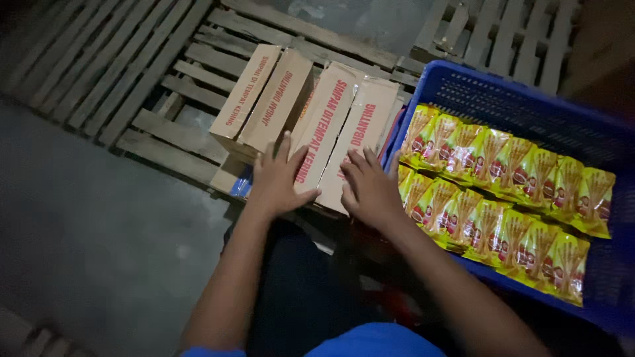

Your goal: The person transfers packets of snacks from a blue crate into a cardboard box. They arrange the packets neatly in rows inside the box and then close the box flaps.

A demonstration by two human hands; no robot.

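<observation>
Two cardboard boxes stand side by side on a wooden pallet [165, 149]. The near box [344, 125] is being closed: its two top flaps are folded down and meet along the middle seam. The left hand [278, 178] lies flat, fingers spread, on the left flap; the right hand [367, 188] lies flat, fingers spread, on the right flap. Nothing is gripped by either hand. No tape or other seal is seen on the seam, so the closing is judged to be folded but not yet sealed. The far box [264, 96], just beside the first, also has its flaps folded down. The contents of both boxes are hidden by the flaps.

A blue plastic crate [529, 99] stands touching the right side of the near box. Yellow snack packets [503, 198] are laid in it in two overlapping rows, which cover only part of the crate floor. These packets remain unpacked. The picture is dim, and a small blue object [241, 185] under the box corner cannot be identified.
</observation>
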